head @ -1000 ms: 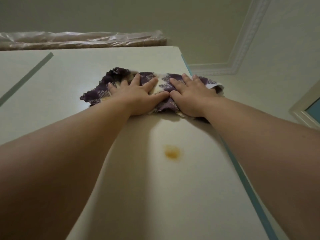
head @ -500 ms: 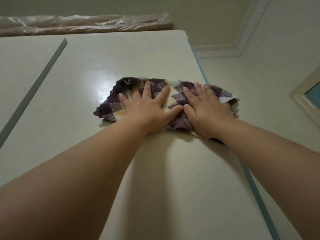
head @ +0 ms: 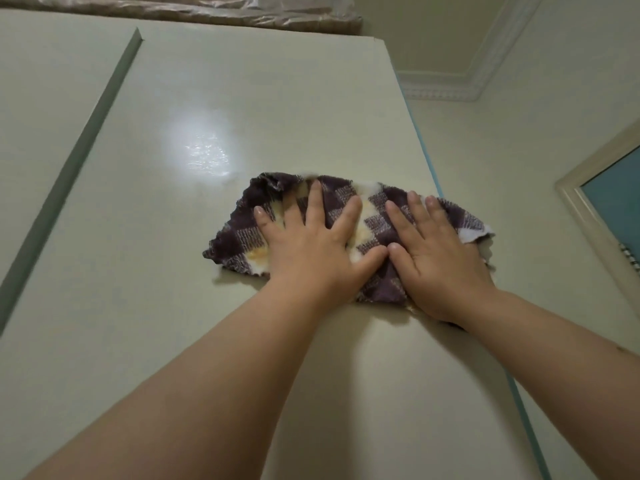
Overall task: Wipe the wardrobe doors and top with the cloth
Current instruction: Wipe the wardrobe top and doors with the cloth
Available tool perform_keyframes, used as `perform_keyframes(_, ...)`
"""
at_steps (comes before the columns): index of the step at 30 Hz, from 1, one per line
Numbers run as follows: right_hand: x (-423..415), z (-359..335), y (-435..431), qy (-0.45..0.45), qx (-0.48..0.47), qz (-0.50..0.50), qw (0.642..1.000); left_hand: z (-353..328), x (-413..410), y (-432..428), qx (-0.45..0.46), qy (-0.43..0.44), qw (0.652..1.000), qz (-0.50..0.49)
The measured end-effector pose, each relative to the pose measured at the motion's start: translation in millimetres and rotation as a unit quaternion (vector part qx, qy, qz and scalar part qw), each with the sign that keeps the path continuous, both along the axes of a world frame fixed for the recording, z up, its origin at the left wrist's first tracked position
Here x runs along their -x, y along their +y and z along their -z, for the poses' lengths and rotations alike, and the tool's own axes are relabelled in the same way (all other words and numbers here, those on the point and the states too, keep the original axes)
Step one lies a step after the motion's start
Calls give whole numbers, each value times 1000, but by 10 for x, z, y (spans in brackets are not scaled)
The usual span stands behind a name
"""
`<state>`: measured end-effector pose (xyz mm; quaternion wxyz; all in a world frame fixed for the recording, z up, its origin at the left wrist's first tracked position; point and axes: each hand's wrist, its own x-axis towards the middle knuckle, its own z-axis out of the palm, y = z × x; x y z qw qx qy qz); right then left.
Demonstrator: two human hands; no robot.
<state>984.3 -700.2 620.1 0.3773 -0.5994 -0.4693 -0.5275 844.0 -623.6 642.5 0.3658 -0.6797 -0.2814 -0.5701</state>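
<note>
A dark purple and white checked cloth [head: 377, 216], with yellowish patches, lies flat against the pale cream wardrobe door [head: 242, 126]. My left hand [head: 311, 244] presses on its left half with fingers spread. Beside it, thumbs nearly touching, my right hand [head: 436, 258] presses flat on the right half. The cloth's right end reaches past the door's blue right edge [head: 426, 157]. A glossy wet patch [head: 204, 154] shines on the door above and left of the cloth.
A second door [head: 45, 98] sits to the left across a dark gap [head: 86, 143]. A plastic-wrapped bundle [head: 207, 8] lies on the wardrobe top. A wall, ceiling moulding [head: 485, 64] and a framed blue panel [head: 609, 209] stand to the right.
Both hands slid the cloth down the door, over the orange stain seen a second ago, which no longer shows. The view tilted down and a wet sheen appeared above the cloth.
</note>
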Motion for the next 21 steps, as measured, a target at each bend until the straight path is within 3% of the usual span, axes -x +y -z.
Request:
perform_keyframes(11, 149, 931, -11, 9, 21, 42, 999, 839, 132, -24, -10, 36, 998, 42)
perform_keyframes(21, 302, 1568, -1, -5, -6, -19, 1000, 1490, 258, -35, -4, 57, 998, 9)
